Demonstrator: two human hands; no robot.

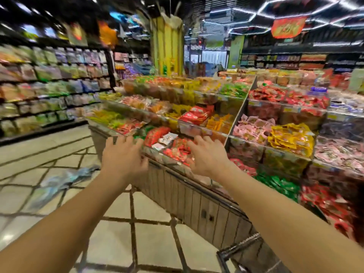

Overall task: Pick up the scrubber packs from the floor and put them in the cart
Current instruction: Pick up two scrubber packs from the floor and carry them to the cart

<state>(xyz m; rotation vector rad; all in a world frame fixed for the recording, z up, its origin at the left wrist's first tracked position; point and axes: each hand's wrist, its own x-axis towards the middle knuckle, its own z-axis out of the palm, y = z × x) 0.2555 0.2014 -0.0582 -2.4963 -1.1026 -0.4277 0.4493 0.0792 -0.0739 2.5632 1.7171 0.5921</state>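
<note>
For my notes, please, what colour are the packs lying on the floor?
Pale blue and white packs, blurred, in the head view.

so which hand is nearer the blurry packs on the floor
The left hand: the bluish packs lie on the tiles just left of its wrist, while the right hand hangs over the snack bins.

Nothing legible — the hanging red sign (288,27), shelf price tags (291,109) and snack packets (194,114) all blur out.

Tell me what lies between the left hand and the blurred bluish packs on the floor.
Only bare tiled floor separates the left hand from the blurred bluish packs in the head view.
</note>
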